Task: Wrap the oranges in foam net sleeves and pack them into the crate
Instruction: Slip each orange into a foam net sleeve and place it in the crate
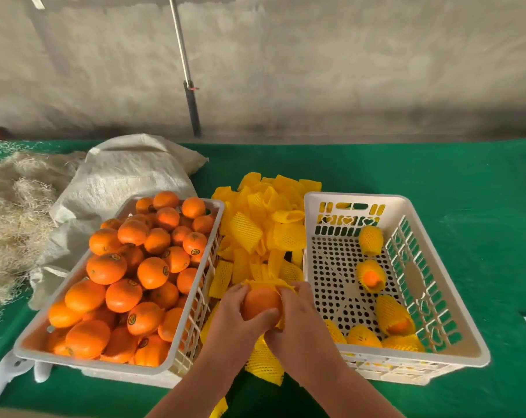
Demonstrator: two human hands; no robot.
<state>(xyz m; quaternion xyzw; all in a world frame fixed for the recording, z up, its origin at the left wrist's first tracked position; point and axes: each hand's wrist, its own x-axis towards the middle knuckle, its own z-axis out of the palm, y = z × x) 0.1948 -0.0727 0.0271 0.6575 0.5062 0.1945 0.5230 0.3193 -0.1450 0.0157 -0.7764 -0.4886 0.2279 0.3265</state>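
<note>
Both hands work a yellow foam net sleeve (266, 285) over one round orange (260, 302), held between two white plastic crates.

The left hand (240, 319) cups the fruit from the near left, and the right hand (296, 324) pinches the stretched sleeve on its right side and far edge. Left of the grip sits the white perforated crate (192, 351) heaped with bare oranges (129, 279) (several carry small dark stickers). Right of the grip, the second white crate (454, 345) holds six sleeved oranges (393, 315) along its right and near walls. Just beyond the grip lies a loose pile of yellow foam sleeves (264, 224) on the green felt tabletop (451, 173).
</note>
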